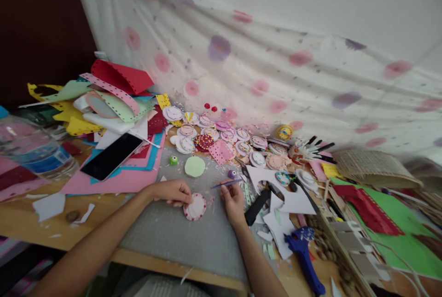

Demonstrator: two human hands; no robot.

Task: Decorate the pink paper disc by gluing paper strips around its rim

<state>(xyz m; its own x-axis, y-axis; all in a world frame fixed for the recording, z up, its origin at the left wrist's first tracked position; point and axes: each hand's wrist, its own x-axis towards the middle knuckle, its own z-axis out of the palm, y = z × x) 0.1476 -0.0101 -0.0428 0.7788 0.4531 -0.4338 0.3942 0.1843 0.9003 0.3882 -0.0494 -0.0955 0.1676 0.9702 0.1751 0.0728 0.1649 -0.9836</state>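
On the grey cutting mat (165, 237) lies a round white paper disc (196, 208) with red and pink dots around its rim. The curled fingers of my left hand (174, 192) pinch its upper left edge. My right hand (232, 198), closed, grips a thin purple stick (224, 183), perhaps a pen or brush; its tip points left, above and right of the disc. Behind the disc sits a pale green paper circle (194, 166). A small green one-eyed figure (173, 160) and a small purple one (232, 174) stand nearby.
Decorated paper discs (228, 136) crowd the mat's back. Left are a black phone (112, 156), coloured paper (120, 80) and a water bottle (37, 149). To the right lie a black-handled tool (257, 207), cut white card (297, 195) and a blue glue gun (305, 260).
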